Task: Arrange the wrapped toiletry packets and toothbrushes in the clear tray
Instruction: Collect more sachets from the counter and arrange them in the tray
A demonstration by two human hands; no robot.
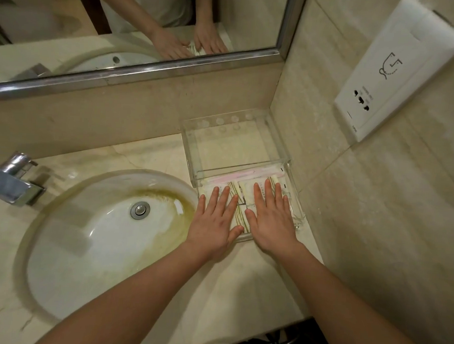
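A clear acrylic tray (pixel 296 215) sits on the marble counter in the right corner, with a clear raised shelf (pixel 190 143) behind it. White wrapped packets (pixel 241 212) with green-gold stripes lie flat in the tray. Pink and white wrapped toothbrushes (pixel 244 175) lie across its far side, under the shelf's front edge. My left hand (pixel 214 223) rests palm down with fingers spread on the left packets. My right hand (pixel 272 221) lies flat the same way on the right packets. Neither hand grips anything.
A white oval sink (pixel 98 238) with a yellow stain fills the counter left of the tray. A chrome faucet (pixel 12 179) stands at far left. A mirror (pixel 149 23) spans the back wall. A white wall socket panel (pixel 383 82) hangs on the right wall.
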